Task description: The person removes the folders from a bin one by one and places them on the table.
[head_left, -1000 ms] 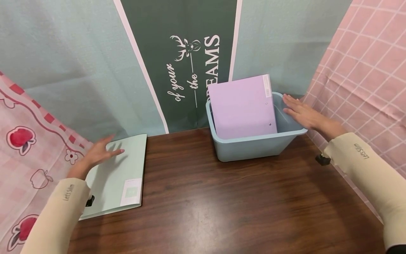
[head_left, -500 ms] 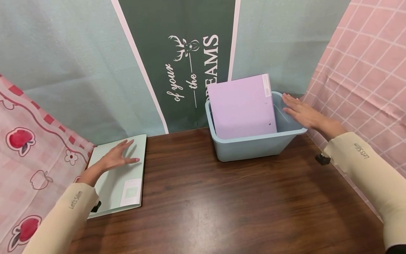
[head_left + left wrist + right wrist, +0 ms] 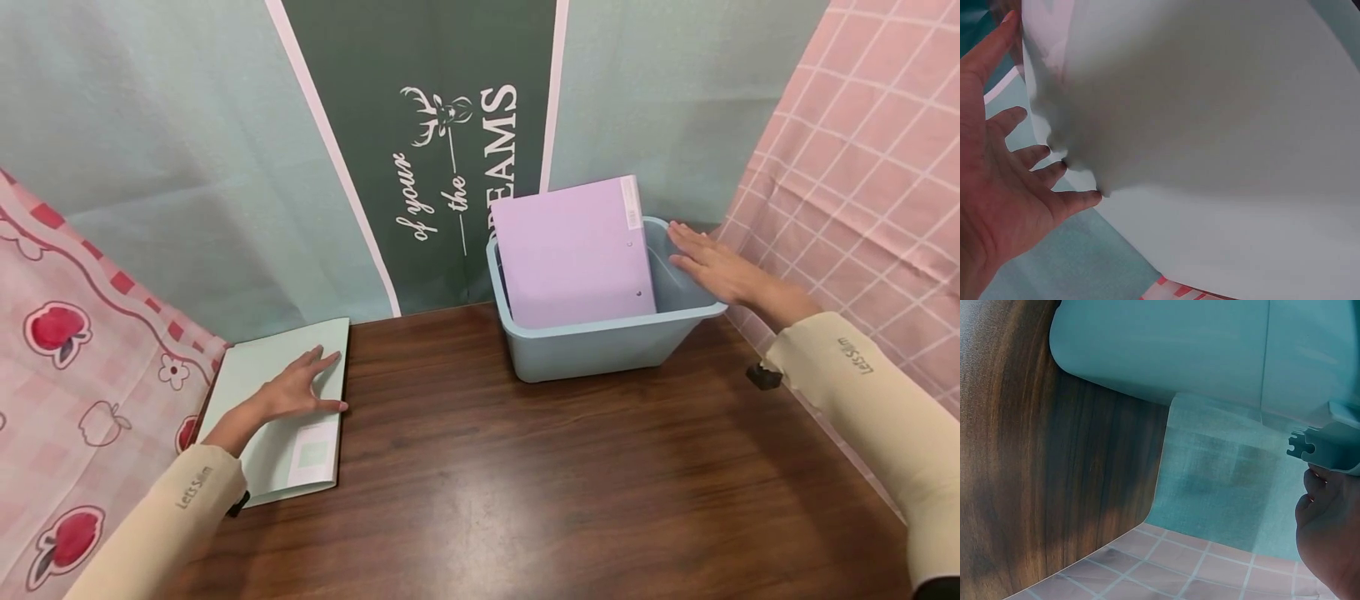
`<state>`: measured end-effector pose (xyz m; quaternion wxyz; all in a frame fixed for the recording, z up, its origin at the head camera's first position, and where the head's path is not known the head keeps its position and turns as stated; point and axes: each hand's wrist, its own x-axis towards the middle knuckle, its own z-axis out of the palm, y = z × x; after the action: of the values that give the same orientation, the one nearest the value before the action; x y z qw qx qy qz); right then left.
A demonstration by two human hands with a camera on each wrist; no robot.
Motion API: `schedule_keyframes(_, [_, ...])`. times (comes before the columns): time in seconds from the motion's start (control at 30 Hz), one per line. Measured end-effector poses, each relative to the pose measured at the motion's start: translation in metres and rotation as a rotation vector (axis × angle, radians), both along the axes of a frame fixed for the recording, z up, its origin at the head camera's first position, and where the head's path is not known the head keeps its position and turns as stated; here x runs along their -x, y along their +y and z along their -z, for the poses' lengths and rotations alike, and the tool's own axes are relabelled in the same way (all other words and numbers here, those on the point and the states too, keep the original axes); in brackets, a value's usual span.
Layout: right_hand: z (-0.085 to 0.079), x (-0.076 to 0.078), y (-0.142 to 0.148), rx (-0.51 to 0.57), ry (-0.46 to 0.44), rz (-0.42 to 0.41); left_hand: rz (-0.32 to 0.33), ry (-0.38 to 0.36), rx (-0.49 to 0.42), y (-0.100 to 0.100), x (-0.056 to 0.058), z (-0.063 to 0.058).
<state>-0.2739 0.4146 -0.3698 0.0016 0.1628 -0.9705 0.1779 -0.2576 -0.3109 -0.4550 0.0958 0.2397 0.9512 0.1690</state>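
A mint-green binder (image 3: 251, 367) with a pale label lies flat at the left of the table. Over its right part is my left hand (image 3: 296, 392), fingers spread and the thumb near the right edge. In the left wrist view, the fingertips (image 3: 1094, 199) meet or nearly meet the binder's surface; firm contact is hard to tell. Across the table, a purple binder (image 3: 573, 254) leans upright inside a light-blue plastic bin (image 3: 592, 350). My right hand (image 3: 716, 267) rests on the bin's right rim with straight fingers; only part of it shows in the right wrist view.
The dark wooden table (image 3: 450, 467) stretches between the mint binder and the bin. A printed cloth (image 3: 637, 100) hangs along the back. Pink patterned cloths flank it, an apple print (image 3: 67, 450) at left and a grid (image 3: 862, 217) at right.
My left hand has moved rightward and toward me, across the mint binder to near its right edge. The right hand, the bin and the purple binder have stayed in place.
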Motion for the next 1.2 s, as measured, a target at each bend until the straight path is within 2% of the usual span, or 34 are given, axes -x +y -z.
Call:
schedule_keyframes(0.17, [0.0,0.0,0.0,0.007,0.004,-0.005,-0.013,-0.021,0.014,0.001,-0.001,0.002])
schedule_keyframes(0.57, [0.001,0.0,0.0,0.015,0.014,-0.004,0.003,-0.048,0.002,-0.006,0.002,0.001])
schedule_keyframes(0.8, [0.001,-0.001,0.001,0.025,0.016,-0.003,0.029,-0.031,-0.009,-0.007,0.001,-0.004])
schedule_keyframes(1.0, [-0.001,-0.001,0.0,0.043,0.025,-0.014,0.023,-0.037,0.012,-0.006,0.001,-0.005])
schedule_keyframes(1.2, [-0.001,-0.002,0.001,0.041,0.008,-0.016,0.025,0.004,0.039,0.0,0.006,-0.012])
